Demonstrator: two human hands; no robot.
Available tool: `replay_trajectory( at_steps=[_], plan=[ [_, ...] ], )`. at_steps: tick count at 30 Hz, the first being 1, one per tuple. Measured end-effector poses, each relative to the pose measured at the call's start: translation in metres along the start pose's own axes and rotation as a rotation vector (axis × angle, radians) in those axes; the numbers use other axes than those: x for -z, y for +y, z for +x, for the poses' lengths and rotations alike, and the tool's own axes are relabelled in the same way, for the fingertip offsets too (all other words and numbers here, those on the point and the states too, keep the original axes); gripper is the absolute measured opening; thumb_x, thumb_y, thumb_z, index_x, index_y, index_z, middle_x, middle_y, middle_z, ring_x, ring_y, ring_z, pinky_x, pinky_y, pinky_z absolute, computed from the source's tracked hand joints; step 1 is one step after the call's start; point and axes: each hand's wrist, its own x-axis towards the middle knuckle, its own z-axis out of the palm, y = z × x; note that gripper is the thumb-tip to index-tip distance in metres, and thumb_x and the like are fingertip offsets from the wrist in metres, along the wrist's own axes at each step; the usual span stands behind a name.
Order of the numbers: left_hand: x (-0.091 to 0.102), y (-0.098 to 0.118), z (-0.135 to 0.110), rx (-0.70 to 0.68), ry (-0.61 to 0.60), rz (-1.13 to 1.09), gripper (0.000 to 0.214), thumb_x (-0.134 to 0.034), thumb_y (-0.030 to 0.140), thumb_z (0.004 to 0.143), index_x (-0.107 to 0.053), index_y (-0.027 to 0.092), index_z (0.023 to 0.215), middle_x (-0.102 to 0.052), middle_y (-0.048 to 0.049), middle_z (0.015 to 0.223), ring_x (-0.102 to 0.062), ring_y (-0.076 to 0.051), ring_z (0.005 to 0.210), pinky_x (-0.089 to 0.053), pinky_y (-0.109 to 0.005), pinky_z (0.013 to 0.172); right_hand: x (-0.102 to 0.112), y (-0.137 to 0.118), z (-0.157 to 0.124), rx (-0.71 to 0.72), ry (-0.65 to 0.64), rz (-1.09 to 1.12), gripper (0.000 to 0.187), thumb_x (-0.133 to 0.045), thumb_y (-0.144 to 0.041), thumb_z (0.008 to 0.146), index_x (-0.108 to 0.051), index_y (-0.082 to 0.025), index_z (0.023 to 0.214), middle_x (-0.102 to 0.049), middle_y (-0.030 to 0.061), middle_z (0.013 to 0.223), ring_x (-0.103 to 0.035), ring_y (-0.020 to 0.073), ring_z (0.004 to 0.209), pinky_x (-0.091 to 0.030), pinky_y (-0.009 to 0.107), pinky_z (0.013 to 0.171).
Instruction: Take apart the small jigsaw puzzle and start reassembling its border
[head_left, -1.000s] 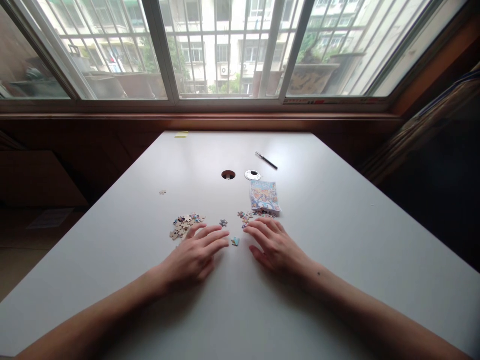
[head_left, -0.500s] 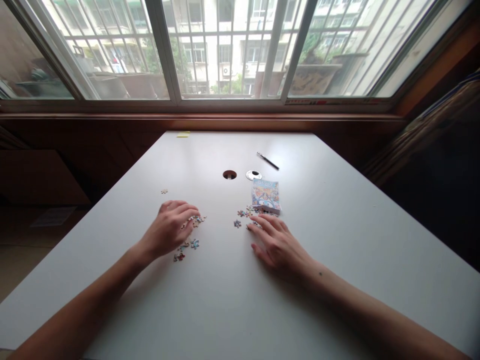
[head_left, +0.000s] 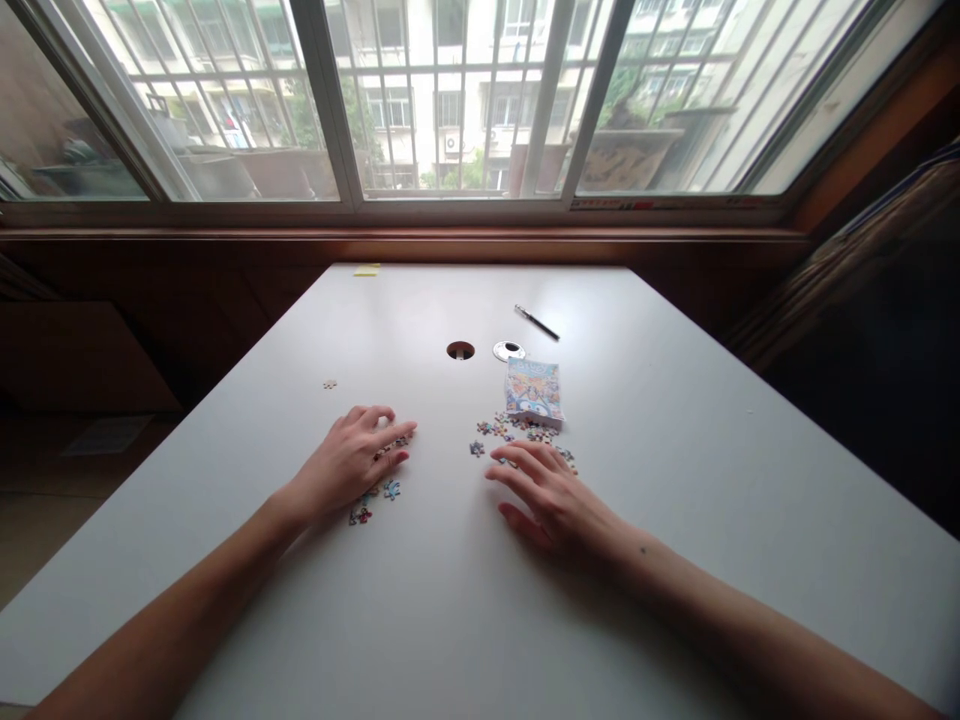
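Fingers apart, my left hand [head_left: 351, 455] rests over several small jigsaw pieces [head_left: 392, 489] on the left side of the white table; its palm and fingers hide some of them. My right hand [head_left: 544, 490] lies with spread fingers just in front of another heap of jigsaw pieces [head_left: 495, 426], covering part of it. Neither hand visibly holds a piece. One grey-blue piece [head_left: 477, 449] lies apart, left of the right fingertips. Behind that heap stands or lies a small printed puzzle packet [head_left: 535, 388] in blue and orange. A lone pale piece [head_left: 330, 384] sits beyond my left hand.
On the white table [head_left: 450, 600] there is a round cable hole [head_left: 460, 351], with its silvery cover [head_left: 509, 350] beside it. A black pen [head_left: 537, 322] lies farther back. Yellow tape [head_left: 367, 270] marks the far edge, below the barred window [head_left: 457, 130].
My left fingers have stretched out and spread rightward over the pieces. My right hand has drawn slightly toward me and left, uncovering more pieces near the packet.
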Motion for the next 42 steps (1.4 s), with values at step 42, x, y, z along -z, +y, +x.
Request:
replay_trajectory(
  at_steps=[42],
  plan=[
    [-0.014,0.102,-0.015,-0.225,0.025,-0.711,0.019,-0.055,0.016,0.096,-0.074,0.020,0.095,-0.071,-0.0036,0.090,-0.066,-0.013,0.078,-0.051,-0.019,0.068,-0.013,-0.031,-0.003,-0.197,0.048,0.563,0.007,-0.061,-0.026,0.092,-0.058,-0.020,0.090,-0.066,-0.0021,0.074,-0.059,0.0096,0.064,-0.047,0.020,0.061]
  ],
)
